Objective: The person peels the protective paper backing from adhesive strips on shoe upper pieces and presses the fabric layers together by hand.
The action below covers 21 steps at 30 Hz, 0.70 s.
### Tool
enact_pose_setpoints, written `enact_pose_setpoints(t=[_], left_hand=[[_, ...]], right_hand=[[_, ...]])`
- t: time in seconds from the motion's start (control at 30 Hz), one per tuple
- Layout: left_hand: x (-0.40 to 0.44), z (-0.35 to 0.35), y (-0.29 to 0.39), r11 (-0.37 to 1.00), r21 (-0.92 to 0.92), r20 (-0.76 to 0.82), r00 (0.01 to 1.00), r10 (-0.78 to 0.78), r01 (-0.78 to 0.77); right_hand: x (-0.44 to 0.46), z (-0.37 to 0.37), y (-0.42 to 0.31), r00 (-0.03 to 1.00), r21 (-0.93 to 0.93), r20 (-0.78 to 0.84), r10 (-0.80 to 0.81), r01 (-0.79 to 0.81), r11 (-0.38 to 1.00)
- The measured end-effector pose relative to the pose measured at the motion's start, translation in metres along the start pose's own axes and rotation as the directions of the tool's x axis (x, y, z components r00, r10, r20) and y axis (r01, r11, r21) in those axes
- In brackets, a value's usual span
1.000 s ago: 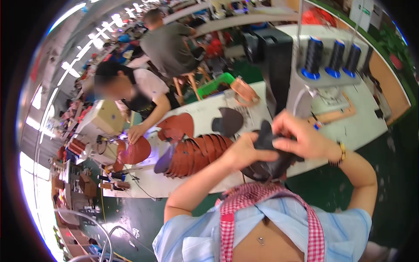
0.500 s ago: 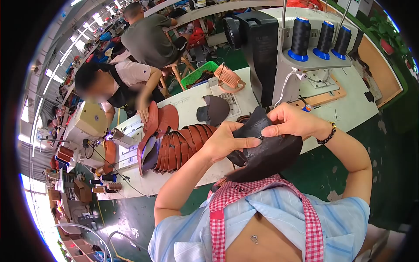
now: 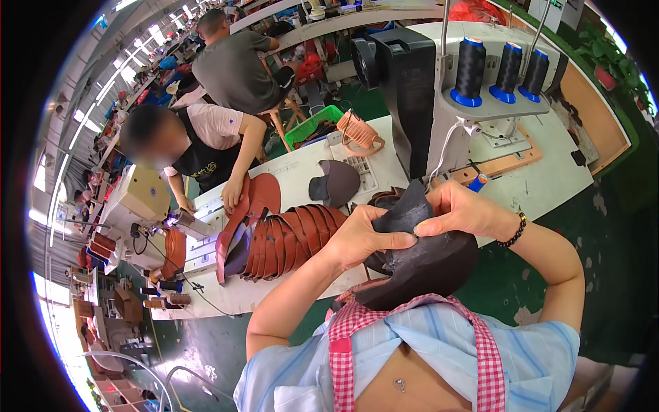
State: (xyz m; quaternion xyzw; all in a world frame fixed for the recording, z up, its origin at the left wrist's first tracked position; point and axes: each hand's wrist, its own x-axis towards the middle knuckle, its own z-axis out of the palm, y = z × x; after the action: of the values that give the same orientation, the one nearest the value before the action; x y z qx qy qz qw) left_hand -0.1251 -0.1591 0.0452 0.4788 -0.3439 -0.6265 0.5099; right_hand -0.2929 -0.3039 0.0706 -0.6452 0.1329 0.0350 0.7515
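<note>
left hand (image 3: pixel 358 238) and right hand (image 3: pixel 465 209) on dark curved piece (image 3: pixel 434 266)

Leather piece (image 3: pixel 429 264) in the hands (image 3: pixel 360 237), leather stack (image 3: pixel 292 240) on the table (image 3: pixel 298 167) to its left, spools (image 3: pixel 470 74) beyond, rightward.

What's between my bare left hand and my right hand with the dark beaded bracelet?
In the head view, a dark brown, curved, leather-like piece lies there, pinched by your left hand and right hand.

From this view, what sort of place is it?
Probably a sewing workshop for leather-like goods: black thread cones, a person at a sewing machine, and a stack of reddish-brown pieces.
</note>
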Motion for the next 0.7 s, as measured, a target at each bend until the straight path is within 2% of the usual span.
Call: enact_pose_setpoints(t=[0.13, 0.23, 0.33, 0.43, 0.53, 0.63, 0.7], left_hand=[[0.0, 0.0, 0.0, 0.998, 0.054, -0.004, 1.0, -0.016, 0.016], [-0.002, 0.004, 0.006, 1.0, 0.013, 0.033, 0.999, 0.006, -0.007], [-0.004, 0.005, 0.009, 1.0, -0.023, 0.061, 0.998, -0.02, 0.022], [-0.002, 0.005, 0.004, 0.999, -0.012, 0.024, 0.999, -0.046, 0.047], [-0.004, 0.011, 0.008, 0.996, -0.044, -0.006, 0.997, -0.075, 0.075], [-0.004, 0.013, 0.016, 0.994, -0.109, 0.014, 1.0, -0.012, 0.013], [-0.003, 0.014, 0.015, 0.994, -0.104, -0.003, 1.0, -0.017, 0.017]], right_hand=[[-0.005, 0.011, -0.011, 0.998, -0.04, -0.06, -0.015, 0.012, 0.999], [-0.008, 0.008, -0.016, 0.999, -0.106, -0.044, 0.022, -0.026, 0.994], [-0.01, 0.008, -0.015, 0.999, -0.083, -0.045, 0.029, -0.033, 0.996], [-0.01, 0.006, -0.015, 0.998, -0.169, -0.06, 0.022, -0.032, 0.985], [-0.011, 0.008, -0.023, 0.999, -0.101, -0.033, 0.011, -0.015, 0.995], [-0.012, -0.002, -0.02, 1.0, -0.156, -0.024, -0.005, 0.002, 0.988], [-0.014, 0.006, -0.023, 0.996, -0.176, -0.05, -0.077, 0.067, 0.982]])
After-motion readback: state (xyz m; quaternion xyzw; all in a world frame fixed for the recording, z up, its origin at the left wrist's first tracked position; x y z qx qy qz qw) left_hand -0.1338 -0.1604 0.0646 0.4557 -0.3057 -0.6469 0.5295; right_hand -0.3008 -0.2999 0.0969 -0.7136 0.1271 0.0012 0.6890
